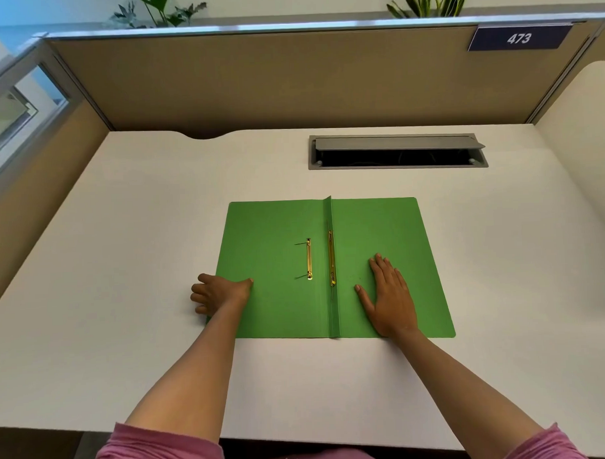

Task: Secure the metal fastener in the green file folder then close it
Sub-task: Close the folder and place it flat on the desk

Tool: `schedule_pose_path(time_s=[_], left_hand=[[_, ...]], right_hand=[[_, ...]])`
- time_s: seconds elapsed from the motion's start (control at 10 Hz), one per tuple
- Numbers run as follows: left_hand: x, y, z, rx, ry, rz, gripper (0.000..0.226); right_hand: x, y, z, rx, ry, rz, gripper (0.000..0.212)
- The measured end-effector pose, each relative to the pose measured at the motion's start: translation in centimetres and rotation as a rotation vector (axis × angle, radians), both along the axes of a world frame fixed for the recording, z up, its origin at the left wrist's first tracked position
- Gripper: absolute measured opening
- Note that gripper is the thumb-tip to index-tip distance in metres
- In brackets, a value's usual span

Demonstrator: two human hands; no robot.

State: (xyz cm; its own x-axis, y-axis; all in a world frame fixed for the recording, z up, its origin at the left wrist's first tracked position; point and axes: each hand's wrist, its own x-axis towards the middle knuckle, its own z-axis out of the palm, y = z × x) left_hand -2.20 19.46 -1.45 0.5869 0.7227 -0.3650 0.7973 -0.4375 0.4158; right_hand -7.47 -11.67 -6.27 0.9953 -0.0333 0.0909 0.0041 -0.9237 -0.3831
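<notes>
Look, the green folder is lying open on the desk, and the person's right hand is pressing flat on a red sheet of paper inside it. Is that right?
Not quite. The green folder does lie open on the desk, and the right hand is pressing flat, but on the folder's own green right flap. The head view shows no red paper.

Left hand (221,293) curled, thumb extended; right hand (389,295) flat, palm down, fingers together.
</notes>
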Motion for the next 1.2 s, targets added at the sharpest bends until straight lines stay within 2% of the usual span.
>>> schedule_pose_path(time_s=[0.2,0.5,0.6,0.8,0.9,1.0,1.1,1.2], left_hand=[[0.3,1.1,0.0,-0.039,0.02,0.007,0.083],[0.7,2.4,0.6,-0.209,-0.054,0.15,0.08],[1.2,3.4,1.3,-0.267,-0.056,0.115,0.075],[2.9,5.0,4.0,-0.329,-0.163,0.122,0.063],[4.4,5.4,5.5,-0.444,-0.219,0.111,0.06],[5.7,5.3,8.2,-0.748,-0.196,-0.022,0.046],[6.2,4.6,9.6,-0.95,-0.154,-0.142,0.048],[6.6,2.5,11.3,-1.108,-0.192,-0.239,0.048]], right_hand=[[0.1,0.0,0.0,0.003,-0.001,-0.005,0.067],[0.1,0.0,0.0,0.005,0.001,-0.004,0.067],[0.1,0.0,0.0,0.008,-0.002,-0.002,0.067],[0.0,0.0,0.1,0.004,0.01,0.003,0.067],[0.0,0.0,0.1,0.001,0.012,0.005,0.067],[0.0,0.0,0.1,-0.001,0.025,0.01,0.068],[-0.1,0.0,0.1,-0.01,0.029,0.013,0.069],[0.0,-0.1,0.1,-0.007,0.035,0.013,0.069]])
